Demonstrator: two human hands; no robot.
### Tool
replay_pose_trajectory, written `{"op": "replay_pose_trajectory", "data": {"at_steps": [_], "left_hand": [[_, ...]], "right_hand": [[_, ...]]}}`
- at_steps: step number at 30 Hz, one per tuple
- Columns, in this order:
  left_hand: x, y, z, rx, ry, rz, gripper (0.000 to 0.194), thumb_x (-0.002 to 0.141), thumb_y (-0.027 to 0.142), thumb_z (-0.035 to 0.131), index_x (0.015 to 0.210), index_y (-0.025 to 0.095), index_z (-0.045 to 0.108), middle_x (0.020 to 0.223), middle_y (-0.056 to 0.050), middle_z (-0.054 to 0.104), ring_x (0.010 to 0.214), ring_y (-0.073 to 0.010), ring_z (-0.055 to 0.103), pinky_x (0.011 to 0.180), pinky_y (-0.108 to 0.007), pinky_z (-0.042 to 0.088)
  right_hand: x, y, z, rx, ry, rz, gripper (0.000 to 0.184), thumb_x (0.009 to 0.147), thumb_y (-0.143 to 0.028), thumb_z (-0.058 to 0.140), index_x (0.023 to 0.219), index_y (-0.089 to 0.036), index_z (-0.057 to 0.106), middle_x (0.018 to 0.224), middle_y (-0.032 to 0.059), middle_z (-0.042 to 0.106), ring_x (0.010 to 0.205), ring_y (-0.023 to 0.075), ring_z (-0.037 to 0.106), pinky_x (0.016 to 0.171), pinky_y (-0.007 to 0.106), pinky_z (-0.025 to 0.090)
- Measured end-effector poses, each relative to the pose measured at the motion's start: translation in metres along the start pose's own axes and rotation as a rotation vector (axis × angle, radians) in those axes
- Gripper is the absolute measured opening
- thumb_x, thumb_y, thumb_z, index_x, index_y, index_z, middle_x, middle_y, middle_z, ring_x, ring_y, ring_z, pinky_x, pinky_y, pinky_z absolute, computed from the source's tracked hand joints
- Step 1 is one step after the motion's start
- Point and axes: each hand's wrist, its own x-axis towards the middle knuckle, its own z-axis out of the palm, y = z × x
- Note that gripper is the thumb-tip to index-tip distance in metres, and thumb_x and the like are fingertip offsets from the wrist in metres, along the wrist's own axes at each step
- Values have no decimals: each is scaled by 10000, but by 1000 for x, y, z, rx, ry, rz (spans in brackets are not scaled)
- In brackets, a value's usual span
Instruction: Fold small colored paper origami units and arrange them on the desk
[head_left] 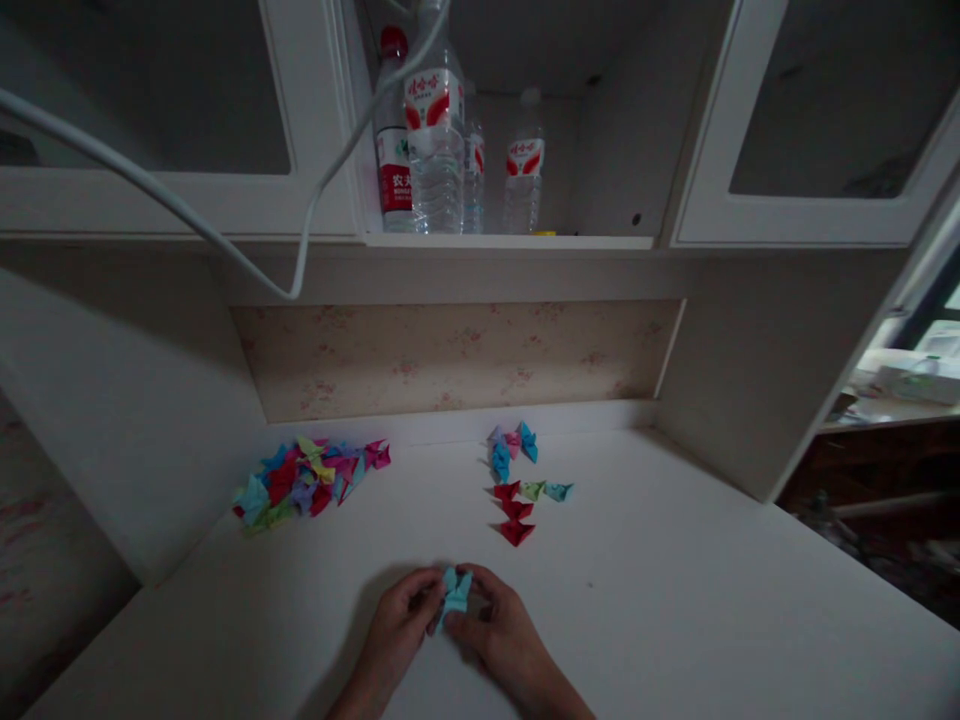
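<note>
Between my hands, low over the white desk, is a light blue folded-paper figure with two pointed tips at its top. My left hand pinches its left side with thumb and fingers. On the other side, my right hand grips it, the thumb across its lower front. Beyond my hands stand several red folded-paper pieces, with a green piece and a pale blue piece beside them. Farther back sit blue and pink pieces.
A heap of colourful folded papers lies at the back left of the desk. Water bottles stand on the cabinet shelf above. A white cable hangs across the upper left. A side panel bounds the desk at right.
</note>
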Motion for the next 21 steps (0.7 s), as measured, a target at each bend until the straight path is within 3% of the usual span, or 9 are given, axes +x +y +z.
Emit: {"op": "replay_pose_trajectory", "data": {"at_steps": [4,7,14,18,21], "left_hand": [[-1,6,-1,61,34,118,401,731,516,663,890,151,706,773,-48,662,687,-162,574,619,-228,448],[-2,10,-1,103,36,162,387,735,519,653,858,158,719,816,-61,678,772,-197,598,703,-253,466],[-3,9,1,60,54,41,443,685,562,673,855,154,708,569,7,577,498,-111,470,465,-198,357],[-3,11,1,31,30,9,435,679,554,685,858,158,703,524,35,526,458,-87,411,442,-188,307],[-4,13,2,45,34,9,448,678,566,680,860,157,708,530,23,545,477,-102,445,451,-194,321]], "right_hand": [[1,3,-1,0,21,-15,519,669,-372,727,1132,-198,572,821,11,645,448,64,467,374,164,331],[3,6,-3,-24,46,-43,521,652,-377,740,1122,-209,593,829,13,652,552,103,527,443,181,378],[3,6,-3,-3,7,-108,433,689,-278,708,1103,-200,612,840,8,662,624,125,554,531,212,414],[2,3,-4,-27,29,-139,409,685,-234,706,1083,-196,623,903,17,668,701,147,581,607,236,446],[2,5,-4,-45,33,-113,438,676,-259,712,1100,-212,613,850,6,662,652,142,571,570,231,440]]}}
